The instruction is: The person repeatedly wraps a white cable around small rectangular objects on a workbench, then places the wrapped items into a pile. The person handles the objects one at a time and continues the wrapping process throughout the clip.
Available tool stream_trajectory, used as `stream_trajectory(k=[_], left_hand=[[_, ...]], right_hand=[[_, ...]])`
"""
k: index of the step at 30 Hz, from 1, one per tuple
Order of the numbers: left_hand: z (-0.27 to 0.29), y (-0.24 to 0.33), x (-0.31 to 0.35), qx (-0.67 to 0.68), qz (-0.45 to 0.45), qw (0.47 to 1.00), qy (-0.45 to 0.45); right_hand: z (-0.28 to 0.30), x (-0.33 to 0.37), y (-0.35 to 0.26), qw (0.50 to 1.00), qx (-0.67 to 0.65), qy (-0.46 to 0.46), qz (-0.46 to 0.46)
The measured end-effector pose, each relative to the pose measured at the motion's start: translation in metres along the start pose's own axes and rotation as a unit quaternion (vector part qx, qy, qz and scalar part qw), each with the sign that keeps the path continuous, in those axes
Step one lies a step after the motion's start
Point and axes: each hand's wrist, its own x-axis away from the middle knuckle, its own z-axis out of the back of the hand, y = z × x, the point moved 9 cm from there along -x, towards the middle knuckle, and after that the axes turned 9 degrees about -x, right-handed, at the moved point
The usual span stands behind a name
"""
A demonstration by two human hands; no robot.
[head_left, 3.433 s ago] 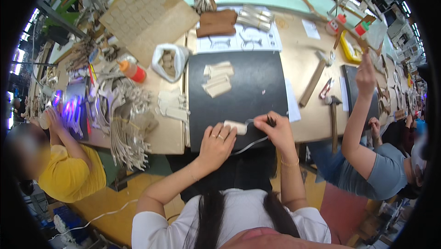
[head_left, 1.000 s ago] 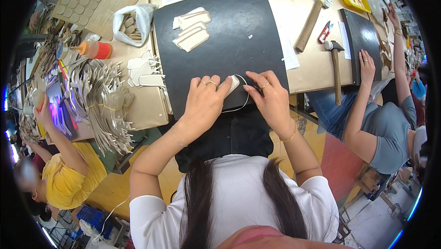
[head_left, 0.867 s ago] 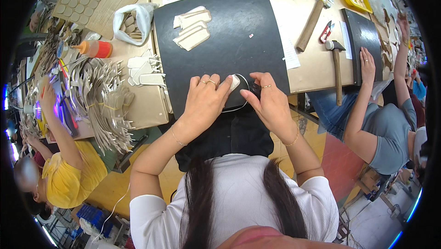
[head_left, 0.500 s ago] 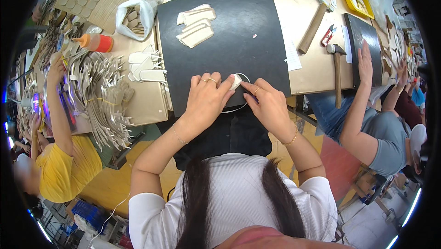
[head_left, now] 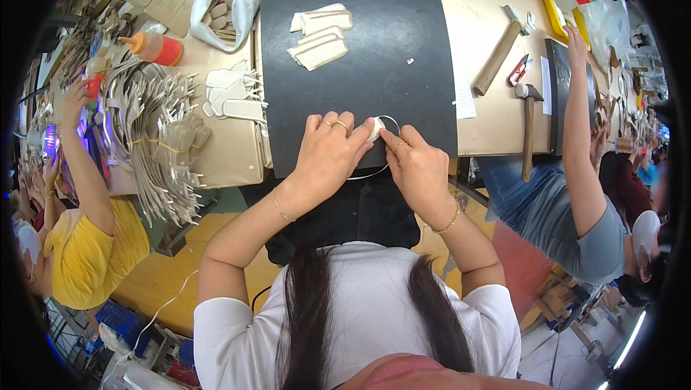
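Both my hands meet at the near edge of a black work mat. My left hand and my right hand pinch a small cream leather piece between their fingertips. A thin white cord loops out from under the hands. Farther up the mat lies a small stack of cream leather pieces.
A hammer, a wooden block and red snips lie right of the mat. Bundled cream strips, an orange glue bottle and a white bag sit left. People work on both sides.
The view has dropped closer to the mat. My hands have come together from flat on the mat to pinching the small cream piece at its near edge.
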Motion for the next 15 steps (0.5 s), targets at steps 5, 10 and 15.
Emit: stream_trajectory(k=[5,10,15], left_hand=[[0.001,-0.001,0.001,0.0,-0.002,1.0,0.009],[-0.001,-0.001,0.002,-0.001,0.003,1.0,0.006],[-0.001,0.0,0.003,-0.006,0.007,1.0,0.001]], right_hand=[[0.009,-0.004,0.013,0.994,-0.09,0.051,-0.038],[0.005,0.001,0.02,0.984,-0.15,0.014,-0.097],[0.001,0.0,0.017,0.988,-0.121,-0.009,-0.091]])
